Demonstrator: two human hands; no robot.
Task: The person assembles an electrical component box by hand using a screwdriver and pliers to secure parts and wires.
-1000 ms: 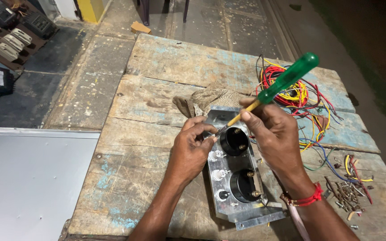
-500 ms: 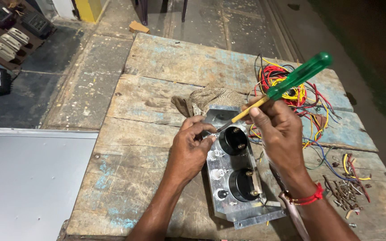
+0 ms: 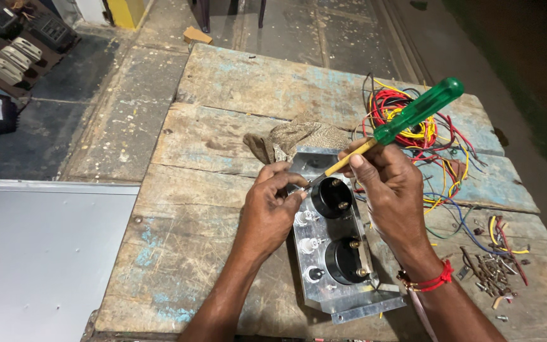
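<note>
A shiny metal panel (image 3: 324, 278) with two round black gauges (image 3: 332, 197) lies on a worn wooden table (image 3: 223, 139). My right hand (image 3: 390, 190) holds a green-handled screwdriver (image 3: 413, 117), its tip slanting down to the panel's upper left edge. My left hand (image 3: 273, 206) pinches a small part at that same spot, right by the tip. A red band sits on my right wrist.
A tangle of coloured wires (image 3: 413, 126) lies at the table's far right, a crumpled rag (image 3: 299, 139) behind the panel, loose screws (image 3: 492, 272) at the right edge. A grey metal sheet (image 3: 39, 253) lies left of the table, electrical parts (image 3: 7, 50) on the floor.
The screwdriver handle has swung a little up and to the right. Both hands stay at the panel's upper left edge.
</note>
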